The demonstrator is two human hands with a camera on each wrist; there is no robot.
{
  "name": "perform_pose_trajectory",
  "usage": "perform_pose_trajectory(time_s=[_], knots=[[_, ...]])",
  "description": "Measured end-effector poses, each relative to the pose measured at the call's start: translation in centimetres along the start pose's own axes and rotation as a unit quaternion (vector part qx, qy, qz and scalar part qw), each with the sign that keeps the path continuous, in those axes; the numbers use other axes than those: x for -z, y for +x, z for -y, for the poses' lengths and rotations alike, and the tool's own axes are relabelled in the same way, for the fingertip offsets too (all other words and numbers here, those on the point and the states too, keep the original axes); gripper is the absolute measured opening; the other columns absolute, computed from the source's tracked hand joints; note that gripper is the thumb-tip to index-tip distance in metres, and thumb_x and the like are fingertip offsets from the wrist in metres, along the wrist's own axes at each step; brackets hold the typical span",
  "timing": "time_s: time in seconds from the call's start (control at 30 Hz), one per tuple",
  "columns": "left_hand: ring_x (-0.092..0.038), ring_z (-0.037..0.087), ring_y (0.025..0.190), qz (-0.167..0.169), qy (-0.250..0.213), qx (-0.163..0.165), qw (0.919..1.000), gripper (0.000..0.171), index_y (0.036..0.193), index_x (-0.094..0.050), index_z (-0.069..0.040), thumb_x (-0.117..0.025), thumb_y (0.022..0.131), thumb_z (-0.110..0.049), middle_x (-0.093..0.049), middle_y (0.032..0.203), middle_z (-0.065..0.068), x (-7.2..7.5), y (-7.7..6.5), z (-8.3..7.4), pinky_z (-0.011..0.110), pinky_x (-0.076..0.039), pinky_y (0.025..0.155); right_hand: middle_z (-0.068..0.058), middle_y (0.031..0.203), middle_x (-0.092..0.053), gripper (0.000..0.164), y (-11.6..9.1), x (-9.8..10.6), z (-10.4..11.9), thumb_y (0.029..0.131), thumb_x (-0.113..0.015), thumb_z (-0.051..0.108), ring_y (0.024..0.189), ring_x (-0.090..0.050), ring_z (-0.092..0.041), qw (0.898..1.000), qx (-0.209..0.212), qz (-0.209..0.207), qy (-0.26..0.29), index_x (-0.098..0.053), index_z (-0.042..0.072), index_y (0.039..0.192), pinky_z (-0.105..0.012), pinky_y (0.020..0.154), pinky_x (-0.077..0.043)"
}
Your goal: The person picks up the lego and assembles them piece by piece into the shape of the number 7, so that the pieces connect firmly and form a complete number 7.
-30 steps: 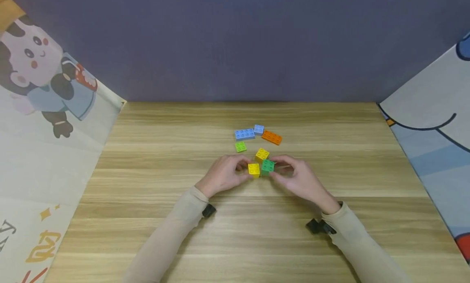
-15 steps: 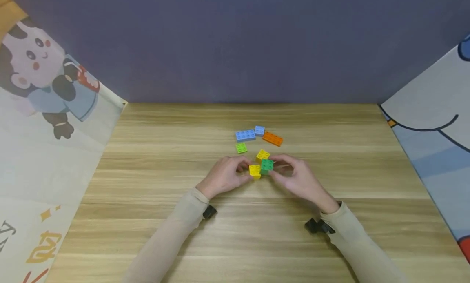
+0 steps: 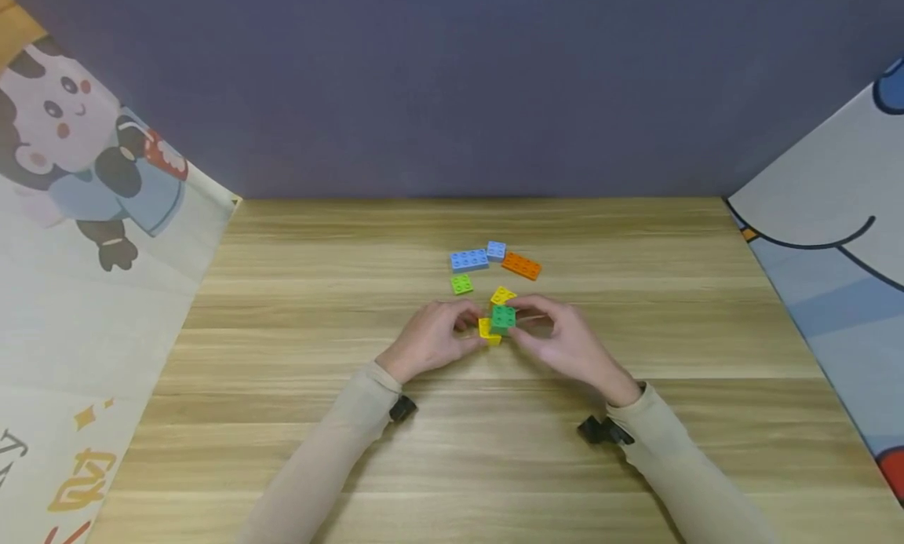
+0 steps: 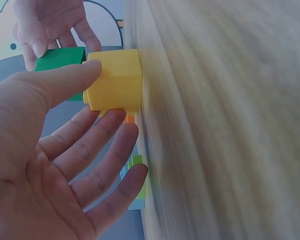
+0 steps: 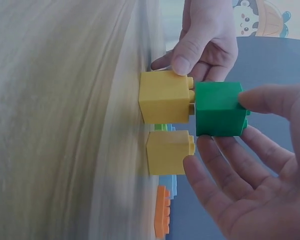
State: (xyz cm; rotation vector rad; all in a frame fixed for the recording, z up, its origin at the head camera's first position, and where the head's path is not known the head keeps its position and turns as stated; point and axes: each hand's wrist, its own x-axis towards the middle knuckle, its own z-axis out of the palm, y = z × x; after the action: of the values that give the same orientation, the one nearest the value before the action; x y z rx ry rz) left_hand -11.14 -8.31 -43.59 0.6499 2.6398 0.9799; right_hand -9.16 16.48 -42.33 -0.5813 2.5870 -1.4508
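My left hand (image 3: pixel 431 336) pinches a yellow toy building block (image 4: pixel 117 82) between thumb and fingers, keeping it on the table. In my right hand (image 3: pixel 565 341) is a green building block (image 5: pixel 219 110), gripped by its sides and raised off the table. The right wrist view has the green block right at the studs of the held yellow one, slightly offset from it. From the head view, green overlaps part of that yellow block. A second yellow block (image 5: pixel 168 154) stands on the table just behind, close to my right fingertips.
Farther back on the wood-grain table (image 3: pixel 339 450) lie a flat lime-green block (image 3: pixel 461 285), a long blue block (image 3: pixel 469 261), a small blue block (image 3: pixel 497 251) and a flat orange block (image 3: pixel 522 266). A dark panel (image 3: pixel 452 89) rises behind the table's far edge.
My right hand has moved left with the green block, from beside the held yellow block to over its studs. My left hand has stayed in place on the yellow block.
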Motion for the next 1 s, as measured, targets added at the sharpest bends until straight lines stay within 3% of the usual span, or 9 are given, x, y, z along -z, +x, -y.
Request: perform_pose_trajectory(time_s=[0.5,1.0], knots=[[-0.075,0.019,0.105,-0.001,-0.005,-0.008,1.0,0.039,0.129,-0.072,-0.014,-0.083,0.095,-0.032,-0.078,0.123,0.003,-0.2,0.0,-0.1,0.035,-0.062,0.092,-0.013,0.133,-0.074,0.038,0.4,-1.1,-0.1,0.098,-0.079,0.016,0.112,-0.076,-0.032,1.0,-0.002,0.003,0.028,-0.071,0.006,0.133,-0.048,0.099,-0.062],[-0.076,0.022,0.104,0.0,0.004,-0.008,1.0,0.042,0.131,-0.072,-0.011,-0.082,0.096,-0.031,-0.079,0.123,0.005,-0.1,-0.1,-0.1,0.037,-0.063,0.092,-0.015,0.123,-0.078,0.036,0.9,-2.0,0.1,0.095,-0.082,0.015,0.107,-0.077,-0.031,1.0,0.023,-0.019,0.001,-0.074,0.003,0.128,-0.051,0.096,-0.062]])
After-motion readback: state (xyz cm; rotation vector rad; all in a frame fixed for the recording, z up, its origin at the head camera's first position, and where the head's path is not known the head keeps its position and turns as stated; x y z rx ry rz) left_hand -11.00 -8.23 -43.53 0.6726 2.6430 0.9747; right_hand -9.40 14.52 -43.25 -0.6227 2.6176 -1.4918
